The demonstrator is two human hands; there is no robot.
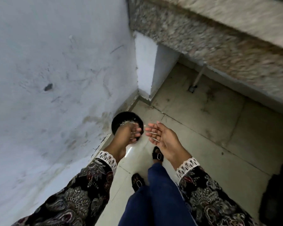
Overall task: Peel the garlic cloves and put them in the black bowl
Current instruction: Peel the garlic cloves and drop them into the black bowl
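One black bowl (127, 119), held in the air by the left hand (127, 136), fingers curled round its near rim; pale papery bits show at the rim, garlic cloves can't be made out. Right hand (160, 136) at the bowl's 3 o'clock, just beside it, palm up, fingers straight and slack, holding nothing. Two sandalled feet (157, 154) at 6 o'clock on the tile floor (203, 128).

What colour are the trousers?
Dark blue trousers, seen best in the head view, the only one.
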